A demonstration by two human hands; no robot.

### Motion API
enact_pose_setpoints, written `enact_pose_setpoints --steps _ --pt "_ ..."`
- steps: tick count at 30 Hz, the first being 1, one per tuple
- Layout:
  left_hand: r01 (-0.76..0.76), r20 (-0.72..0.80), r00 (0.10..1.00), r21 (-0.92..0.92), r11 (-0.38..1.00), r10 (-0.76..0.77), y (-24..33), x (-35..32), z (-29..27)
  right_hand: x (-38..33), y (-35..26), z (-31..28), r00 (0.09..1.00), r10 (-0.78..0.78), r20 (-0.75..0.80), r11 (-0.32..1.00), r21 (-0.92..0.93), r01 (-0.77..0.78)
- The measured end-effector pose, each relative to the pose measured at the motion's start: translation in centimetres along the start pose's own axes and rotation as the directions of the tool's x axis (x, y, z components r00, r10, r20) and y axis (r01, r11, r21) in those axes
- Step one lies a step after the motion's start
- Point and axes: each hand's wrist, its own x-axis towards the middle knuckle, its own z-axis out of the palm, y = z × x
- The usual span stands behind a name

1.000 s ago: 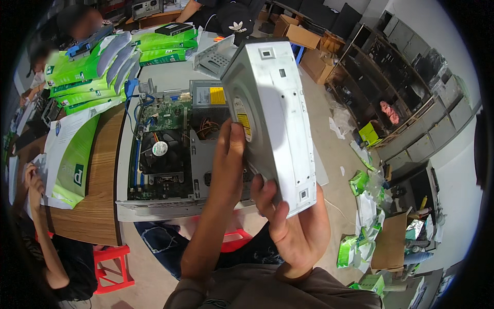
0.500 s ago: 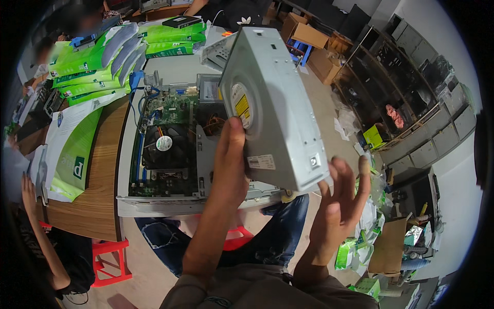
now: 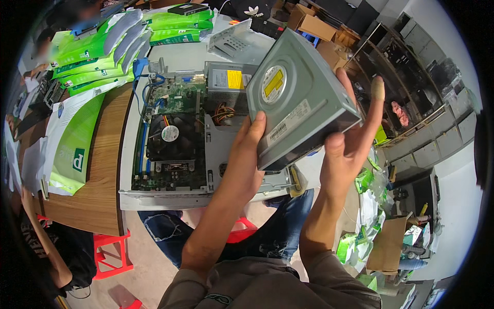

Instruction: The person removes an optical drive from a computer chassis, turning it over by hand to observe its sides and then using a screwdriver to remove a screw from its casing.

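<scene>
In front of my chest, a grey metal optical disc drive [image 3: 309,77] is raised and tilted, its round yellow-and-white label showing. My left hand [image 3: 244,154] grips it by the left edge, thumb on the label face; its other fingers are hidden behind. At the drive's right end is my right hand [image 3: 342,159], fingers stretched apart, with the thumb close to the corner; whether it touches I cannot tell. Below lies an opened desktop computer case [image 3: 164,198] with a green motherboard [image 3: 180,100], a black fan [image 3: 159,147] and a power supply [image 3: 218,91].
A perforated metal bracket [image 3: 231,44] lies on the table behind the case. Green-and-white paper packaging [image 3: 98,67] is stacked at the far left. Another person's arm [image 3: 46,239] shows at the left edge. Metal shelving [image 3: 396,77] and a cardboard box [image 3: 388,244] stand on the right.
My left hand has turned the drive, so its label face and dark end show more. My right hand has risen along the drive's right side, fingers pointing up.
</scene>
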Motion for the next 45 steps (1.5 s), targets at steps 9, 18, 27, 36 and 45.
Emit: enact_pose_setpoints --steps 9,18,27,36,45 --pt "0.036 0.142 0.989 0.069 0.997 -0.046 0.6 -0.5 0.6 1.7 -0.1 -0.5 0.994 -0.028 0.101 0.998 -0.058 0.034" --pt "0.114 0.081 0.99 0.053 0.992 -0.118 0.5 -0.5 0.3 3.2 -0.2 -0.2 0.993 -0.098 0.059 0.95 -0.291 0.111" --pt "0.079 0.206 0.973 0.134 0.988 -0.105 0.5 0.0 -0.3 4.0 -0.1 -0.1 0.999 -0.045 -0.026 0.935 -0.352 0.033" --pt "0.067 0.121 0.989 0.146 0.987 -0.085 0.5 -0.1 -0.3 3.7 0.0 -0.6 0.969 -0.072 0.237 0.965 -0.228 0.128" --pt "0.02 0.12 0.992 0.068 0.997 -0.029 0.7 -0.2 0.1 3.8 -0.7 -0.7 0.995 -0.061 0.074 0.978 -0.195 0.074"
